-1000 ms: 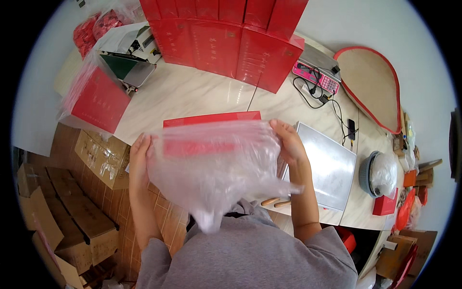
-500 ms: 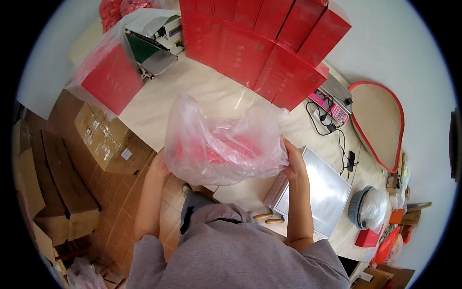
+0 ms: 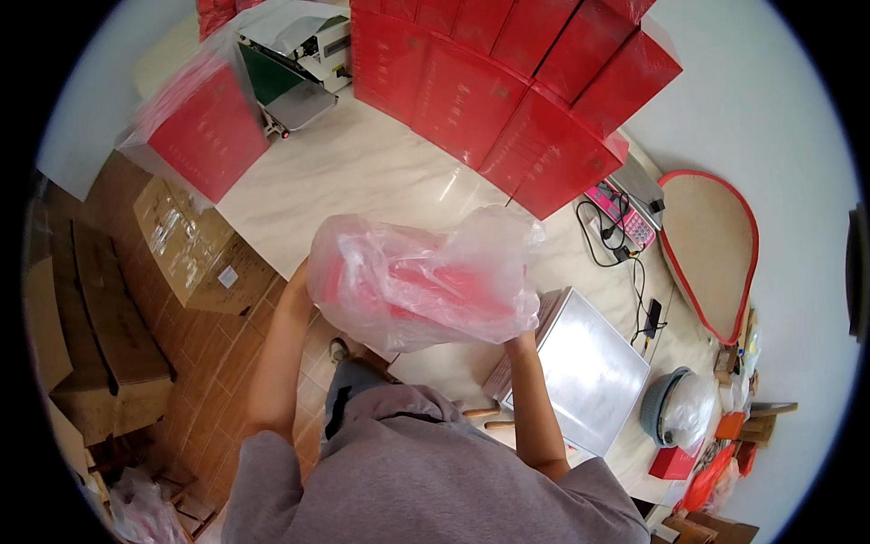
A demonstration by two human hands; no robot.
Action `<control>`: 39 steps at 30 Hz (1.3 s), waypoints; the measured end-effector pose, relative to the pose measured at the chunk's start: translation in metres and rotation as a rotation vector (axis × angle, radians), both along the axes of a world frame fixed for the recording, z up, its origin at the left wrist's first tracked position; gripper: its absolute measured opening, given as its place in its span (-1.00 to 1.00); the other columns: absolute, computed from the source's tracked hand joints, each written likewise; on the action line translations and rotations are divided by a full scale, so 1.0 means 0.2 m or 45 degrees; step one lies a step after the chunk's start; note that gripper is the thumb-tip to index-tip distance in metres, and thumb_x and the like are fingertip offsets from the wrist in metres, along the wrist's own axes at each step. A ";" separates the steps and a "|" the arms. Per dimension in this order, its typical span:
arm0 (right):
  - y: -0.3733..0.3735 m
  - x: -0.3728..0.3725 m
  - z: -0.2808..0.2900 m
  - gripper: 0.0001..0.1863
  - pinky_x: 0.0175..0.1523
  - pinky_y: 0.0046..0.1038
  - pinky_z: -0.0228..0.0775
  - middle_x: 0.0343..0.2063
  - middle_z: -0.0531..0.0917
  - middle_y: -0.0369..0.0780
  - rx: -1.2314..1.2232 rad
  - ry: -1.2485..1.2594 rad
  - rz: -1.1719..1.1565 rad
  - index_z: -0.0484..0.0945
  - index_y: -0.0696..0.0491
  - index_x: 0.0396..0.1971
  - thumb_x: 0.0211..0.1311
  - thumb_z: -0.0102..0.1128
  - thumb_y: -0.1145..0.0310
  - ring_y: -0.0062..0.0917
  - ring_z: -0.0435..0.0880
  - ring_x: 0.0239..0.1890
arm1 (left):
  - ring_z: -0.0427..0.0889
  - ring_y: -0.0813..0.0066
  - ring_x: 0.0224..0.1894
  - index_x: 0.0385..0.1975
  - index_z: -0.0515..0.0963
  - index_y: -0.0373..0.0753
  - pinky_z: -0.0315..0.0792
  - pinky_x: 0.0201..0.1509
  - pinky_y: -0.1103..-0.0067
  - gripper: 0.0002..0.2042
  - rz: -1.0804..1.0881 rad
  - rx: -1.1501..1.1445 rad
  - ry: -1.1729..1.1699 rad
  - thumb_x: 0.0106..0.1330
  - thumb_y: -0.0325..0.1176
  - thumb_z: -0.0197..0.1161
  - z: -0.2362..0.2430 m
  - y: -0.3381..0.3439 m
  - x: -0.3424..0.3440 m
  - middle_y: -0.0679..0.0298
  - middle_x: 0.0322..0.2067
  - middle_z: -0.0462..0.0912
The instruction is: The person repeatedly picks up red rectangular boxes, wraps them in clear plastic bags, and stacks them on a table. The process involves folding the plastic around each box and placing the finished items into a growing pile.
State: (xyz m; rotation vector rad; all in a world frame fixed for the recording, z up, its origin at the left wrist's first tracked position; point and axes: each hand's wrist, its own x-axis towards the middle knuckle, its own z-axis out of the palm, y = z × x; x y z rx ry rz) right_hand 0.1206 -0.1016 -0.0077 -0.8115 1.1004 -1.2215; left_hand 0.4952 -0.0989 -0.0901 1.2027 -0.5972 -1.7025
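A translucent plastic bag [image 3: 412, 286] with something red inside is held up in front of my body, above the table's near edge. The red content shows through the film, but its exact shape does not. My left hand [image 3: 299, 281] grips the bag at its left side, most of its fingers hidden behind the plastic. At the lower right corner, my right hand [image 3: 520, 346] holds the bag from below, its fingers also largely covered. The upper part of the bag is crumpled and folds loosely over the red content.
Stacked red boxes [image 3: 471, 100] stand at the back of the marbled table [image 3: 381, 145]. A bagged red box [image 3: 208, 131] and a machine [image 3: 299, 68] are at far left. To the right are a metal-topped box [image 3: 589, 372], a cabled pink keypad device [image 3: 625, 213] and a basket [image 3: 654, 408]. Cardboard boxes [image 3: 204, 249] sit on the floor.
The bag's raised upper left side has sunk and folded inward. My right hand has shifted from the bag's right edge down to its lower corner. The view has shifted slightly.
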 end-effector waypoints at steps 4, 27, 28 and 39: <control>-0.12 -0.06 0.03 -0.64 -0.20 -0.61 0.43 -0.27 0.62 -0.29 0.162 -0.096 0.110 0.51 0.14 -0.12 0.31 0.04 0.14 -0.66 0.58 -0.29 | 0.44 0.35 0.08 0.16 0.29 -0.29 0.38 0.11 0.46 -0.53 0.083 0.027 0.055 0.35 -0.13 0.01 0.02 0.09 0.02 0.14 0.08 0.42; 0.05 -0.01 -0.51 -0.55 0.04 -0.43 0.39 0.05 0.45 -0.12 0.293 0.042 0.292 0.34 0.15 0.07 0.29 0.00 0.18 -0.43 0.47 0.04 | 0.33 0.32 0.17 0.18 0.29 -0.23 0.24 0.22 0.43 -0.50 0.314 -0.019 -0.001 0.39 -0.01 -0.14 -0.02 0.04 -0.12 0.12 0.15 0.33; 0.05 0.00 -0.50 -0.54 0.05 -0.42 0.39 0.06 0.43 -0.12 0.278 0.015 0.286 0.34 0.15 0.08 0.30 0.00 0.17 -0.43 0.46 0.05 | 0.32 0.32 0.18 0.18 0.29 -0.23 0.23 0.23 0.43 -0.49 0.325 -0.031 -0.011 0.40 0.00 -0.14 -0.03 0.01 -0.14 0.12 0.15 0.33; -0.22 0.06 0.07 -0.20 0.30 -0.27 0.12 0.25 0.22 -0.12 0.093 0.086 0.286 0.16 0.14 0.24 0.25 -0.22 -0.24 -0.39 0.22 0.27 | 0.27 0.31 0.23 0.21 0.27 -0.21 0.16 0.29 0.43 -0.42 0.458 -0.252 0.196 0.40 0.11 -0.26 0.33 0.08 -0.28 0.12 0.19 0.28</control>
